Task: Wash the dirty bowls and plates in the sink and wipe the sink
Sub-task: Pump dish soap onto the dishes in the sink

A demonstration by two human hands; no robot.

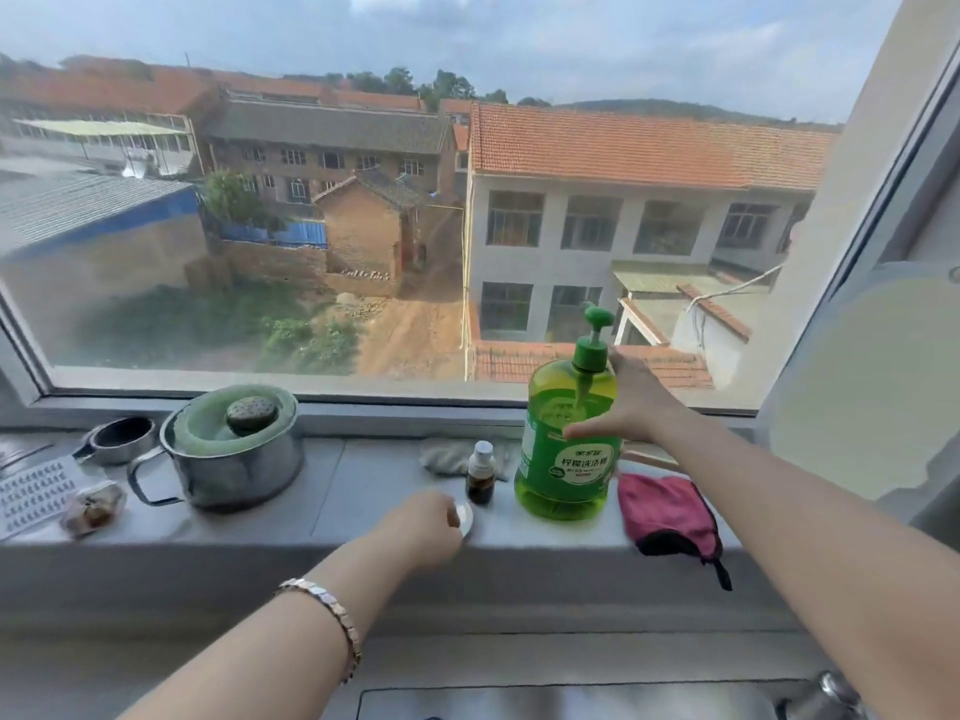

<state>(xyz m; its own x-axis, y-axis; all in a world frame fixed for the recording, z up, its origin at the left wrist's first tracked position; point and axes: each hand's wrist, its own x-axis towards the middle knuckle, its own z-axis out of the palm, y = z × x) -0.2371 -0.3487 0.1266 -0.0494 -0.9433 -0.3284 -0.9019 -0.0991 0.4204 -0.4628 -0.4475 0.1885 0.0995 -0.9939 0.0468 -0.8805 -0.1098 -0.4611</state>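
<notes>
The right hand [631,407] reaches out to the green dish soap bottle [569,439] standing on the windowsill [332,480] at about two o'clock from the middle of the view — its thumb lies across the front of the bottle's shoulder and the other fingers go round the far side by the pump neck, so the fingers are spread around the bottle and touching it. The left hand [423,527] rests at the sill's front edge near six o'clock, fingers curled together on a small white dish [466,517]. Just beside that dish, at its one o'clock, stands a small dark bottle [480,472] with a pale cap, with a grey rag [449,457] behind it. At the soap bottle's four o'clock a pink cloth [667,511] lies on the sill, draping over the edge. Well apart at nine o'clock sits a steel pot [234,459] with a green lid, a small metal cup [122,439] beside it. Of the sink [566,704] only a strip of rim shows at the bottom edge — no bowls or plates can be seen in it. A bracelet [332,615] circles the left wrist.
</notes>
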